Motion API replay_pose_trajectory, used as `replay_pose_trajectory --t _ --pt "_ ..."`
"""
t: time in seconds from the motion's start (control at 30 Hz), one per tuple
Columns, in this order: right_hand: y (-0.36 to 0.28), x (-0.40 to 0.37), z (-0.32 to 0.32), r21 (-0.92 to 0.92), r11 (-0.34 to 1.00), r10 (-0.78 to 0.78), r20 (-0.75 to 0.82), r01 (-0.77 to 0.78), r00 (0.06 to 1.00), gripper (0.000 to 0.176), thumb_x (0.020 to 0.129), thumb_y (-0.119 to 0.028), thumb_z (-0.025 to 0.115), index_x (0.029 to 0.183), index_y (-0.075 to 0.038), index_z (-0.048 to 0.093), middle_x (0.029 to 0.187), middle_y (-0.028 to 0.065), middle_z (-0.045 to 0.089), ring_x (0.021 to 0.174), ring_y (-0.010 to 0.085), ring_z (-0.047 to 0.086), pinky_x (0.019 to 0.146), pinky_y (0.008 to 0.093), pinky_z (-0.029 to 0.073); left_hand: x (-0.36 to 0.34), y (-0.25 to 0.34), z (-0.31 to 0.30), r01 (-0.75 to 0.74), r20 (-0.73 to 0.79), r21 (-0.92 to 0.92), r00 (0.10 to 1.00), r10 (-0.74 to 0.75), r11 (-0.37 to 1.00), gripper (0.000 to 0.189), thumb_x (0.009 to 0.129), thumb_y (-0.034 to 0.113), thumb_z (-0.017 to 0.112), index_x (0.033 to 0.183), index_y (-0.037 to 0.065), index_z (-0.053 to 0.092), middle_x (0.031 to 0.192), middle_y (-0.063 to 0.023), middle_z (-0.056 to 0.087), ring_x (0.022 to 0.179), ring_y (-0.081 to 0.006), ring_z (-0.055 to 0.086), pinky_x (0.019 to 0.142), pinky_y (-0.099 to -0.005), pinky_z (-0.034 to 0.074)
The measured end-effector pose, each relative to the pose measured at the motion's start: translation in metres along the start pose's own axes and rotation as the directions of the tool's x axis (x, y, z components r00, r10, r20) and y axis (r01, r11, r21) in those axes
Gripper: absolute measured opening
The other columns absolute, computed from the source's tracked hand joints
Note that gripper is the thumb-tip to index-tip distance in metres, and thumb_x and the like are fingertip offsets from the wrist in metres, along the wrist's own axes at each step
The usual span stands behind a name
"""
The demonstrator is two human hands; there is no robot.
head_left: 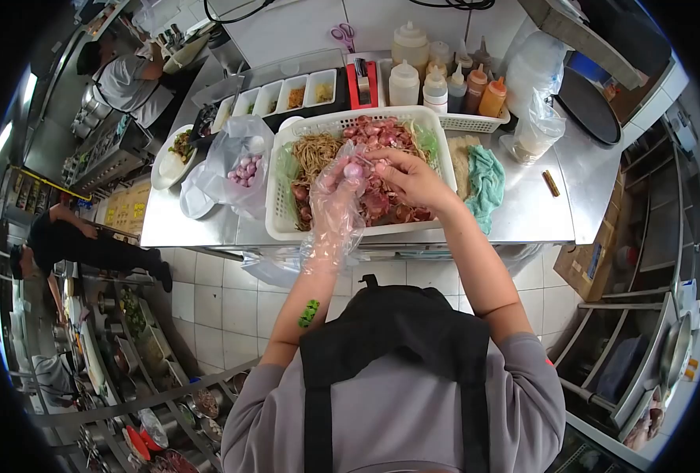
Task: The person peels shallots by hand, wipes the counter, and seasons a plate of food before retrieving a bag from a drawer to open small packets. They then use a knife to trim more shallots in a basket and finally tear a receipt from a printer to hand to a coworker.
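1. Both grips are closed on one thing: the left hand (340,185), inside a loose clear plastic glove (330,229), pinches a small pink shallot (355,169) at its fingertips, and the bare right hand (409,180) meets it there, thumb and forefinger nipped onto the same shallot.
2. The left forearm rises straight from the body, wrist slightly bent inward, and the glove's cuff hangs slack below the wrist.
3. The right forearm comes up from the right side and angles inward. The wrist is cocked and the knuckles are up, with the other fingers curled loosely over the pinch.
4. The shallot is held in the air just above the middle of a white slotted basket (275,213), over a heap of reddish skins and trimmings. Pale stringy roots fill the basket's left part.
5. The basket sits on a steel surface (539,213), at its near edge.
6. Just left of the basket is a clear bag (243,165) holding more pink shallots, with a plate (169,162) of food beyond it.
7. A green cloth (485,185) lies just right of the basket.
8. Behind the basket stand squeeze bottles (403,83) and a row of small white tubs (295,93).
9. Another person (129,79) works at the far left end of the surface.
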State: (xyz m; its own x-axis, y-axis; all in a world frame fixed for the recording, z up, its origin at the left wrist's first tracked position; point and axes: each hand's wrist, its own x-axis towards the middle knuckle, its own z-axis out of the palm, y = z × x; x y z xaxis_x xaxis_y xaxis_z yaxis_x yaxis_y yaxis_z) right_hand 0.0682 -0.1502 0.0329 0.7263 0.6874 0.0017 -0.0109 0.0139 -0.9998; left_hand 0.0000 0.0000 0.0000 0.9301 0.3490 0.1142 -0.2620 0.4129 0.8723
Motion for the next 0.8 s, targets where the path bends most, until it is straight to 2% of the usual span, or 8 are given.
replay_pose_trajectory --t 0.1,0.17,0.27,0.37,0.5,0.57,0.67,0.8 --pt "0.003 0.002 -0.003 -0.056 0.998 -0.003 -0.065 -0.001 0.998 0.030 0.090 -0.023 0.054 0.116 -0.008 0.056 0.108 0.0050 0.058 0.097 0.0109 0.051 0.088 0.0265 0.039 -0.002 0.001 0.002 0.016 0.006 -0.118 1.000 -0.016 0.993 0.037 0.081 0.004 0.063 0.116 0.000 0.051 0.111 -0.0112 0.056 0.100 -0.0195 0.056 0.089 -0.0297 0.046" --pt "0.011 0.003 -0.004 -0.162 0.966 -0.220 -0.090 0.203 0.971 0.028 0.090 -0.023 0.054 0.115 -0.010 0.057 0.095 0.0042 0.061 0.087 0.0112 0.054 0.081 0.0276 0.043 -0.005 0.004 0.011 -0.001 -0.036 -0.128 0.999 -0.004 0.992 0.032 0.082 0.010 0.063 0.113 0.002 0.054 0.106 -0.0080 0.058 0.091 -0.0146 0.057 0.081 -0.0252 0.047" --pt "0.005 0.002 -0.008 -0.215 0.976 -0.032 -0.181 -0.008 0.983 0.028 0.089 -0.021 0.054 0.115 -0.011 0.056 0.080 0.0070 0.061 0.075 0.0149 0.056 0.074 0.0295 0.045 -0.002 0.008 0.012 0.035 -0.056 -0.214 0.997 -0.048 0.976 0.029 0.083 0.005 0.061 0.112 0.003 0.055 0.107 -0.0089 0.058 0.093 -0.0155 0.058 0.082 -0.0255 0.047" --pt "-0.017 -0.010 0.001 -0.480 0.877 -0.130 -0.214 0.012 0.968 0.030 0.087 -0.020 0.055 0.116 -0.012 0.053 0.069 0.0114 0.057 0.066 0.0217 0.055 0.070 0.0335 0.046 0.001 0.001 0.007 0.012 -0.030 -0.218 0.999 -0.019 0.976 0.029 0.083 0.003 0.060 0.111 0.002 0.054 0.107 -0.0100 0.058 0.095 -0.0172 0.058 0.082 -0.0267 0.048" --pt "-0.019 -0.015 0.009 -0.495 0.863 -0.143 -0.055 0.097 0.988 0.028 0.087 -0.017 0.055 0.115 -0.013 0.051 0.074 0.0086 0.055 0.065 0.0164 0.052 0.068 0.0286 0.043 0.005 -0.007 0.001 -0.044 -0.021 -0.269 0.999 0.040 0.962 0.028 0.083 0.002 0.059 0.111 0.001 0.054 0.106 -0.0112 0.058 0.095 -0.0176 0.058 0.083 -0.0279 0.048" --pt "-0.009 -0.010 0.012 -0.543 0.778 -0.377 -0.001 0.317 0.926 0.032 0.086 -0.016 0.056 0.117 -0.012 0.051 0.090 0.0115 0.063 0.082 0.0260 0.062 0.076 0.0318 0.046 0.002 -0.001 0.004 -0.011 0.035 -0.258 0.999 0.021 0.966 0.028 0.083 0.000 0.057 0.110 0.000 0.054 0.105 -0.0117 0.058 0.094 -0.0172 0.058 0.083 -0.0281 0.048" --pt "-0.016 -0.012 0.012 -0.526 0.809 -0.294 0.023 0.262 0.955 0.033 0.085 -0.025 0.056 0.116 -0.015 0.054 0.104 0.0128 0.061 0.093 0.0330 0.058 0.080 0.0382 0.046 0.004 -0.009 -0.006 0.010 0.022 -0.245 1.000 -0.005 0.970 0.029 0.081 -0.003 0.056 0.110 -0.001 0.054 0.104 -0.0117 0.058 0.092 -0.0162 0.057 0.082 -0.0277 0.047" --pt "-0.015 -0.010 0.015 -0.553 0.791 -0.302 0.020 0.262 0.953 0.031 0.085 -0.025 0.056 0.114 -0.015 0.056 0.104 0.0123 0.061 0.091 0.0320 0.059 0.080 0.0383 0.046 0.006 -0.013 -0.008 -0.008 -0.009 -0.211 1.000 0.006 0.978 0.030 0.081 -0.003 0.055 0.110 -0.002 0.054 0.104 -0.0107 0.058 0.091 -0.0156 0.057 0.081 -0.0271 0.047"
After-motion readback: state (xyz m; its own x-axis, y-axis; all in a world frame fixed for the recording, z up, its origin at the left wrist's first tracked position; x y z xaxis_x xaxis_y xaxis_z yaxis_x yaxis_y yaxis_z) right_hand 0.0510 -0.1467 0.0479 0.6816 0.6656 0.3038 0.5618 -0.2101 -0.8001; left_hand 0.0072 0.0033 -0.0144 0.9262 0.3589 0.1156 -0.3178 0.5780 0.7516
